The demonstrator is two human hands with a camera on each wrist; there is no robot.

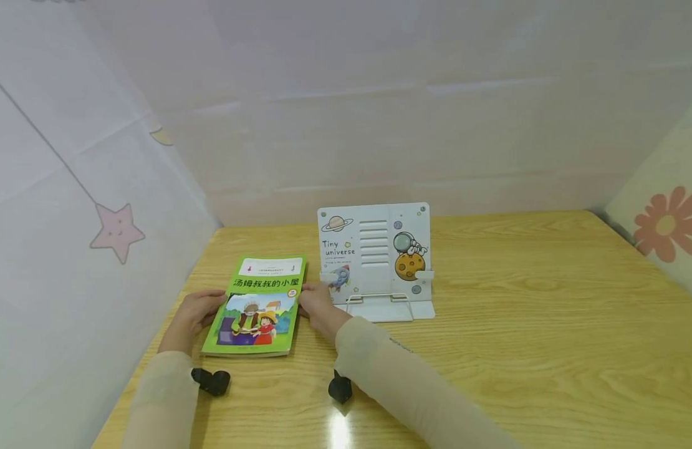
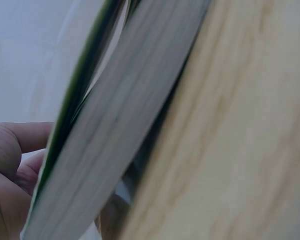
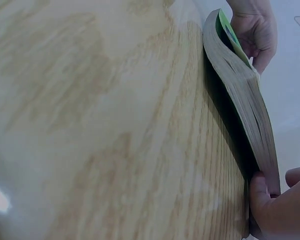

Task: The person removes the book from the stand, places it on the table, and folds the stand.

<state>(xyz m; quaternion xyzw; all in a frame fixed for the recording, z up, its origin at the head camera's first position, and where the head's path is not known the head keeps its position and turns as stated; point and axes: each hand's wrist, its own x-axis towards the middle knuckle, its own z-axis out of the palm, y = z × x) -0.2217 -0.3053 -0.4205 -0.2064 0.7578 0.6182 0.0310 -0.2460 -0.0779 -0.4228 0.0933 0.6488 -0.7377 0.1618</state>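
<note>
A green-covered paperback book point(image 1: 262, 284) lies face up at the left of the table, its cover picture showing two cartoon figures. My left hand point(image 1: 199, 310) holds its left edge. On the opposite edge, my right hand point(image 1: 319, 304) grips the book, with fingertips low at the page side in the right wrist view. The page block point(image 3: 245, 95) looks bowed there, and a dark gap shows between the book and the table. In the left wrist view the bottom page edges point(image 2: 115, 110) fill the middle, with the left hand point(image 2: 15, 175) against the cover side.
A white book stand point(image 1: 375, 249) with space drawings stands upright just right of the book, close behind my right hand. The wooden table point(image 1: 525, 324) stretches to the right. Printed cloth walls point(image 1: 379, 125) border it at the back and sides.
</note>
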